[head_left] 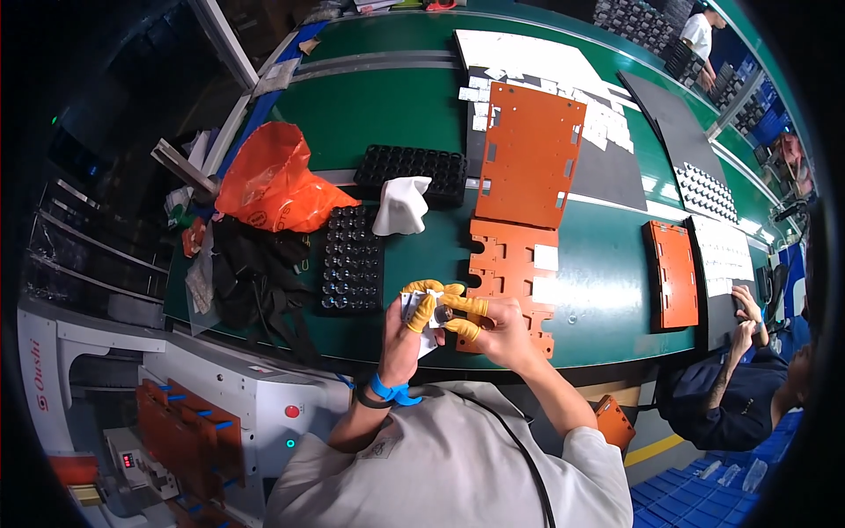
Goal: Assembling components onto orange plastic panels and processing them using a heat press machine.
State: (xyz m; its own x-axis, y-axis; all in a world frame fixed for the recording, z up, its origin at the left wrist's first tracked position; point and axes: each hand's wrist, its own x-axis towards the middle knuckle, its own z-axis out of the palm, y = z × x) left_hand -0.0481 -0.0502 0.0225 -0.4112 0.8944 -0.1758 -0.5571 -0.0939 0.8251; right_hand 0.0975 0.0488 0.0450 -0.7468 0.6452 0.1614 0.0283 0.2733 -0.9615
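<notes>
Over the near edge of my green desk (607,286), beside the nearer orange panel (510,255), my left hand (409,327) grips a white part (428,343); my right hand (500,330) seemingly pinches a small dark piece (444,314) against it. Joining or checking, I judge; next calls for steady alignment.

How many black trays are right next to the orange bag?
2: the back tray, right of the orange bag, and the front tray, below its right end. More may be hidden.

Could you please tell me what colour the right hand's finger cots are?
The finger cots are yellow, seen best in the head view.
</notes>
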